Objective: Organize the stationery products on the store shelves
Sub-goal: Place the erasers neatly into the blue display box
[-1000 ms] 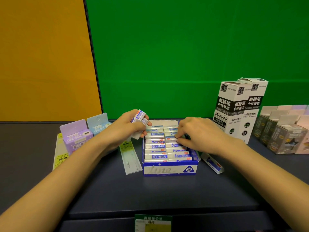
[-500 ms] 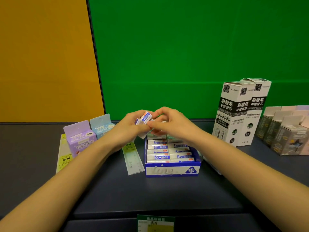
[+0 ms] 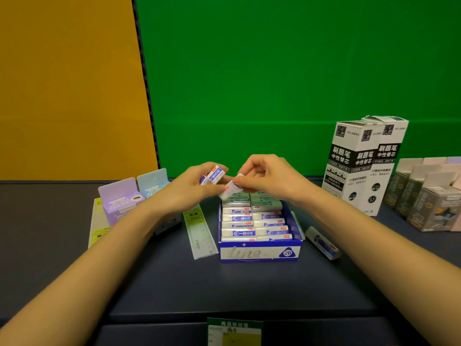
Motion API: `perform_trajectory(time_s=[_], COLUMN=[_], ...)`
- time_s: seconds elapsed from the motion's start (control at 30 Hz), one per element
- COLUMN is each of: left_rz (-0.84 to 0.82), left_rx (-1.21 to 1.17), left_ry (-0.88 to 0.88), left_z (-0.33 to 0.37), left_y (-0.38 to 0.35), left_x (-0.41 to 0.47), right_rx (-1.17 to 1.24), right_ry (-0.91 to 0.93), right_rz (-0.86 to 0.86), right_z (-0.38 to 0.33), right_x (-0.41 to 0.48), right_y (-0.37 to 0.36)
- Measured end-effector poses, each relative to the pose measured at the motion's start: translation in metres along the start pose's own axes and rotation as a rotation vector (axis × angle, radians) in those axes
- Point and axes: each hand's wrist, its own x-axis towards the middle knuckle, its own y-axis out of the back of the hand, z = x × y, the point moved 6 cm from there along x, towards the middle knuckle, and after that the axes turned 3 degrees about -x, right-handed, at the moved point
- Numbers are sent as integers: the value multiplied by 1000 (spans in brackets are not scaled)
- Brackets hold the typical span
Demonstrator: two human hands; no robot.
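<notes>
Two hands, both busy with erasers above the blue display box (image 3: 259, 253).

The left hand (image 3: 189, 191) grips a small clutch of blue-and-white erasers (image 3: 215, 174), fingers curled round them. The right hand (image 3: 272, 181) pinches one more eraser (image 3: 230, 189) by thumb and fingertips, tilted, right up against the left hand and just over the back rows of the box. The box sits mid-shelf, packed with erasers in two columns. A loose eraser (image 3: 323, 243) lies just to its right and a packaged ruler (image 3: 200, 233) just to its left. Further left stand a purple box (image 3: 119, 201) and a pale blue box (image 3: 152, 182). On the right are tall black-and-white refill boxes (image 3: 349, 166), then grey cartons (image 3: 434, 203).
</notes>
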Motion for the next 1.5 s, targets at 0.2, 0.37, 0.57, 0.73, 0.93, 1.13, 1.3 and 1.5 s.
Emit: perform_trajectory(time_s=[0.2,0.37,0.57,0.73,0.93,1.13,1.3,1.5], left_rz=[75,107,105,98,79,48,26,48], left_rx=[176,275,278,268,240,267,276,259], left_ry=[-50,-61,-46,-33,-2,0,-18,-37], left_z=[0,1,-1,-2,-2,1,2,4], left_y=[9,13,11,10,8,4,-5,-7], left_x=[-1,0,2,1,0,-1,-2,-1], right_rx=[-235,-358,-609,-748,-749,-261,-168,-257], right_ry=[22,87,160,184,193,158,173,181], right_rz=[-73,-111,-108,-97,-106,63,65,97], right_z=[12,12,7,3,3,-7,-17,-22], right_x=[-7,-9,-13,-16,-17,-14,-10,-9], right_y=[-1,-7,-9,-15,-16,-7,-13,-6])
